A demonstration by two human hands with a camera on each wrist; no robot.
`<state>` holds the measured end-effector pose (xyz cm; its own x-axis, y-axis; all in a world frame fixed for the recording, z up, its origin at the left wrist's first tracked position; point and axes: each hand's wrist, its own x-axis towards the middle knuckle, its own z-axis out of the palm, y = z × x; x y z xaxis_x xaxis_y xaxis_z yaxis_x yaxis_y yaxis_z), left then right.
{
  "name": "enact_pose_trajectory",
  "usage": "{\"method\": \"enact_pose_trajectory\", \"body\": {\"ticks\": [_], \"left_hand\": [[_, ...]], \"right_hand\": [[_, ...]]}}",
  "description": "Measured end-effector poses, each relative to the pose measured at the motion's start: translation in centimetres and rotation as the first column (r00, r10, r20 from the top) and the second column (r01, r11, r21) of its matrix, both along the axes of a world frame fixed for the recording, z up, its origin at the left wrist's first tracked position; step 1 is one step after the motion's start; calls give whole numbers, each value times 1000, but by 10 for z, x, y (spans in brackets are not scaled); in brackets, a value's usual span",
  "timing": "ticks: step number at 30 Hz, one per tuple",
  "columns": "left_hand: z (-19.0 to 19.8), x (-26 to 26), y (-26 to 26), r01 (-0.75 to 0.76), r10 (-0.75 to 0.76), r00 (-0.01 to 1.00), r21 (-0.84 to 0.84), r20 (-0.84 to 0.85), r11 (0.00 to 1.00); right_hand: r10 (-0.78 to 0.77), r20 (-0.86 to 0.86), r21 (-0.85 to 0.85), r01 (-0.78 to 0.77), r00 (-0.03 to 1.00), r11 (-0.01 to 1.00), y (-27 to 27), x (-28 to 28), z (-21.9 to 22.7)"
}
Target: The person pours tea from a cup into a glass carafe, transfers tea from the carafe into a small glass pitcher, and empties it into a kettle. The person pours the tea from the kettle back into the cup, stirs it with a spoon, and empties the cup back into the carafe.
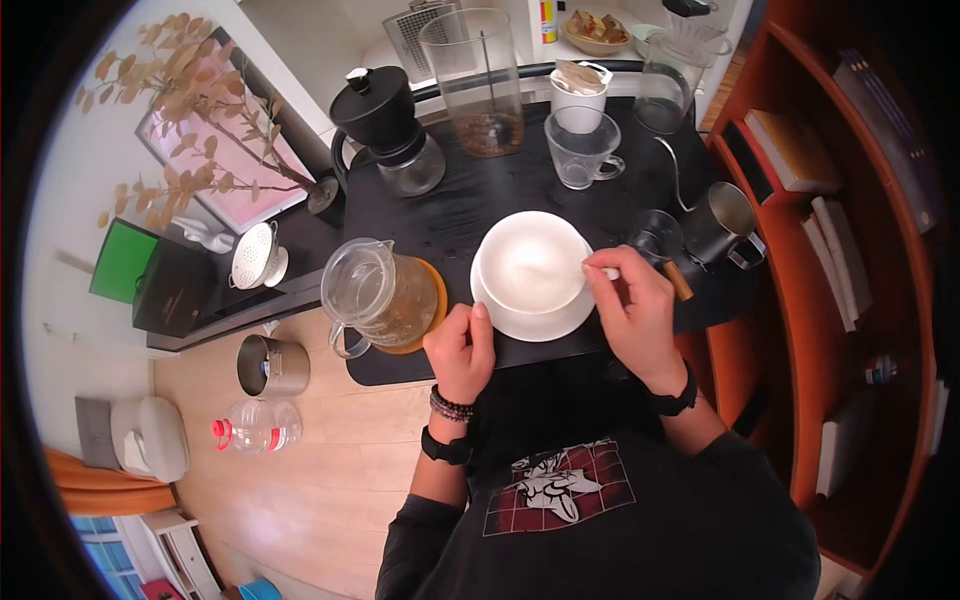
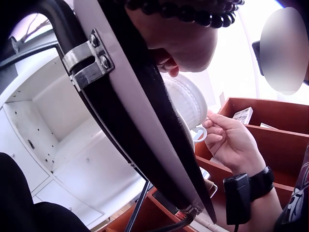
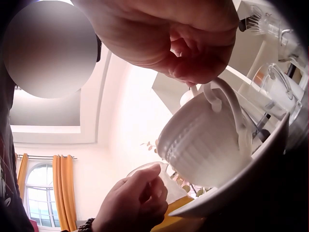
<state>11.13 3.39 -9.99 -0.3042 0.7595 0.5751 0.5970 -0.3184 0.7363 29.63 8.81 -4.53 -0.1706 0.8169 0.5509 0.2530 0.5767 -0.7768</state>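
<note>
A white cup [image 1: 530, 262] [image 2: 187, 99] [image 3: 203, 140] stands on a white saucer [image 1: 545, 326] near the front table edge, with whitish contents. My right hand [image 1: 637, 318] [image 2: 237, 145] [image 3: 178, 38] pinches a thin white handle [image 1: 611, 273] at the cup's right rim; its lower end dips into the contents. Beside the saucer's left front edge, my left hand [image 1: 462, 352] [image 2: 181, 43] [image 3: 135, 200] has loosely curled fingers, the thumb close to the rim, nothing visible in its grasp. Whether it touches the saucer is unclear.
A lidded glass pitcher [image 1: 372, 292] on an orange mat stands left of my left hand. Behind are a grinder [image 1: 385, 130], a tall glass cylinder [image 1: 472, 85] and a glass cup [image 1: 582, 150]. A metal kettle [image 1: 720, 222] stands right, beside shelves [image 1: 765, 260].
</note>
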Motion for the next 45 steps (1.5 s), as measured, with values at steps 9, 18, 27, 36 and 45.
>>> {"method": "enact_pose_trajectory", "body": {"ticks": [9,18,27,36,45], "left_hand": [[8,3,-4,34,-41,989,-52,-143,998],[6,3,-5,50,-61,992,-100,-113,994],[6,5,-5,59,-67,994,-91,-85,994],[6,4,-6,22,-16,983,30,-184,999],[14,-12,-49,-166,211,961,235,-181,958]], "right_hand": [[-50,-1,53,50,999,997,0,3,0],[68,5,-2,-68,998,998,-5,13,0],[137,58,-55,-134,989,989,-7,12,4],[4,-88,-129,-15,996,991,-17,36,-9],[-68,-39,-139,62,997,988,-29,58,-16]]}}
